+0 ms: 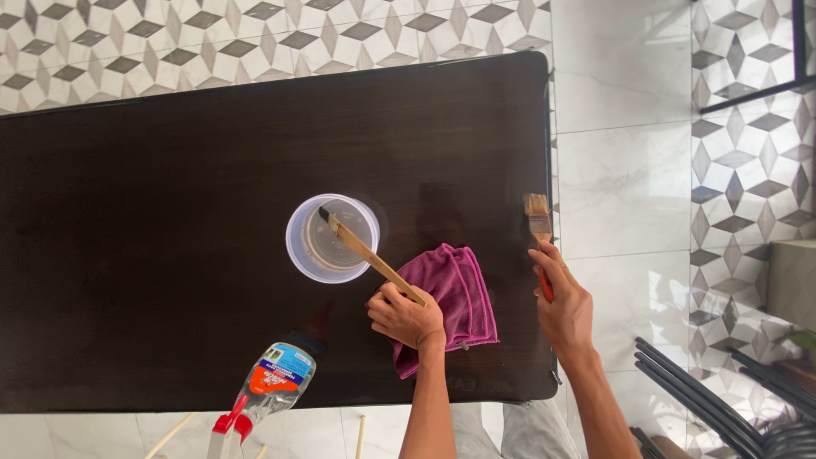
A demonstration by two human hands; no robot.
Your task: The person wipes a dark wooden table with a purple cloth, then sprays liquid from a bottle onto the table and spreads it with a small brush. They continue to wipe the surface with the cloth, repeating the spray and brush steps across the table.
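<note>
The spray bottle (265,389) was cut by the bottom edge (its trigger part); the cup's (332,238) contents stayed unclear.

Single head camera: looking steeply down, from standing height, over the dark rectangular wooden table (170,212) and patterned tile floor (748,170)

Seen from above, your two forearms enter from the lower edge of the view, both bare to the point where the picture cuts them off, with no sleeve in sight. Your left hand (406,319) and your right hand (563,308) are uncovered: no glove on either. No watch, band or ring shows on the wrists or fingers from this angle. Between your arms, at the bottom edge, a patch of your light grey fabric garment (527,429) appears, softly creased.
</note>
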